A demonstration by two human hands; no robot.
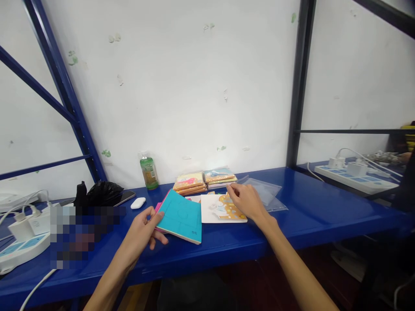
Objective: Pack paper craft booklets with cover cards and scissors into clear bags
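My left hand (142, 229) grips the left edge of a blue square pad of craft paper (181, 218), thumb on top. Thin lines and small print mark the pad's face, and pink sheets (158, 207) show behind it. To its right, a white sheet with an orange, spotted picture (227, 209) lies on the blue table (214, 246). Over that sheet's upper right corner, my right hand (249, 201) has its fingers curled together; what is in them, if anything, is hidden. A clear plastic bag (270, 192) lies just beyond this hand.
Wrapped paper packs (189, 183) sit against the wall, near a green-labelled bottle (148, 170). A white earbud case (138, 203), a phone (126, 198) and a black plastic bag (103, 194) are at left. Power strips (29, 255) with chargers stand at both sides.
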